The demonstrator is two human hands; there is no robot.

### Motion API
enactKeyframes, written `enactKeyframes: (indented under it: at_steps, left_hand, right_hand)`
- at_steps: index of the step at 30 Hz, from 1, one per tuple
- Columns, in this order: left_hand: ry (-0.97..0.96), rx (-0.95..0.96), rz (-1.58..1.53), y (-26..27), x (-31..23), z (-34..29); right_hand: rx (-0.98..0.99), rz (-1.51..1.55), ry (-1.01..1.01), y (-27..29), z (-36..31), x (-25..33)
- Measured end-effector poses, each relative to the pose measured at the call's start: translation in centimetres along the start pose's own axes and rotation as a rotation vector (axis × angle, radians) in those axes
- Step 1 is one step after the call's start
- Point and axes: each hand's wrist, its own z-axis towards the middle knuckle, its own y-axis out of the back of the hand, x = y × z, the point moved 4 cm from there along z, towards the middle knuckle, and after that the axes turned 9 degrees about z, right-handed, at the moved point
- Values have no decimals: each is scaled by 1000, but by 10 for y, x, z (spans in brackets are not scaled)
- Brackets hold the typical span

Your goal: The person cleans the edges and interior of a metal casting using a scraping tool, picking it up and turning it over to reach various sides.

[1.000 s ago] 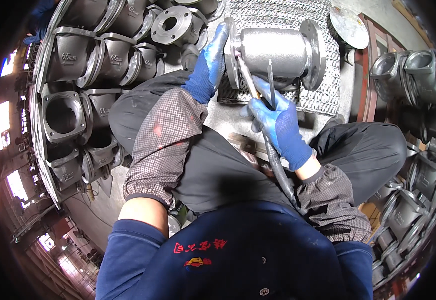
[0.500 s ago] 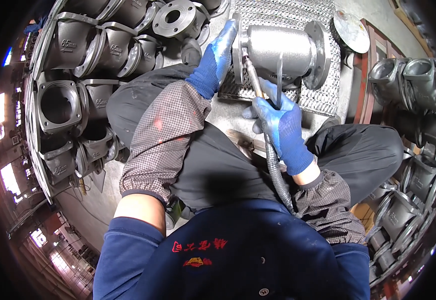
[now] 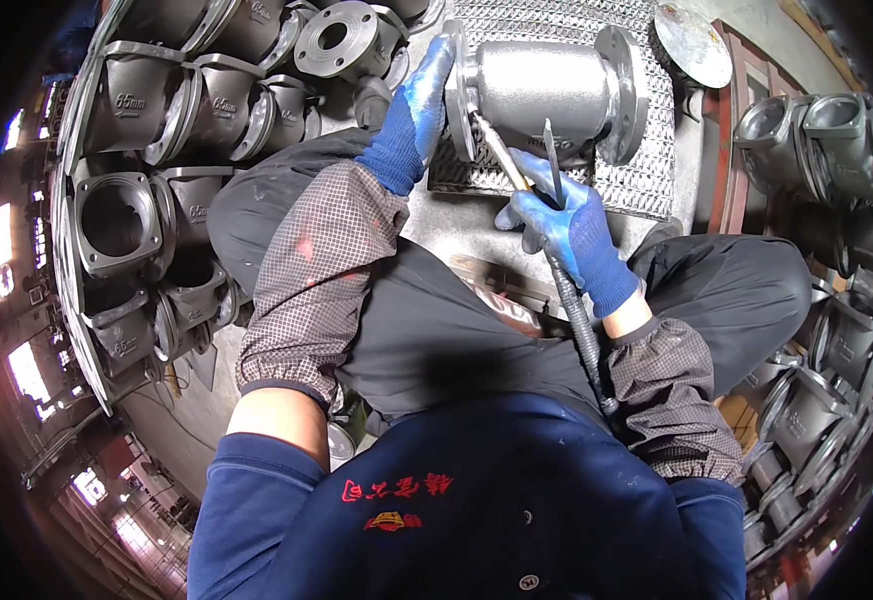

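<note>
The right hand, in a blue glove, is closed around a slim metal tool whose tip points up toward the casting, and a thin brass-coloured rod runs from the same fist up to the near flange; a dark ribbed hose trails back from the hand toward the body. The left hand, also gloved in blue, lies flat with fingers extended against the left flange of the grey flanged pipe casting, steadying it. The casting lies on its side on a metal mesh mat, directly ahead of the person's crossed legs. Stacks of similar dark valve bodies stand to the left, further castings to the right, and a round metal disc lies beyond the mat. In the inspector's judgement, sound work here calls for the left palm to keep the casting from rolling on the mesh, the tool tip to be held at a shallow angle to the flange edge, and the hose to be kept slack and clear of the knee.
</note>
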Motion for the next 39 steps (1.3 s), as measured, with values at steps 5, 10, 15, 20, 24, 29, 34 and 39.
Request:
enactKeyframes:
  at_steps: [5, 10, 15, 20, 24, 29, 34, 39]
  left_hand:
    - [94, 14, -27, -8, -11, -4]
    - [147, 42, -171, -8, -19, -7]
    - [-157, 19, 244, -7, -24, -11]
    - [-55, 41, 58, -14, -24, -10]
    - [-126, 87, 2, -5, -32, -12]
    - [-198, -53, 193, -8, -30, -12]
    - [-328, 77, 329, -1, -32, -14]
    - [-130, 37, 129, -4, -29, -13]
  right_hand:
    - [-27, 46, 9, 1, -4, -4]
    - [-6, 11, -13, -1, -3, -5]
    - [-16, 34, 27, -2, -1, 4]
    - [-37, 15, 72, -1, -12, 4]
    - [28, 51, 107, -11, -13, 20]
    - [-15, 13, 115, -12, -17, 14]
    - [-43, 0, 275, -22, -16, 8]
    - [-11, 23, 217, -20, -15, 2]
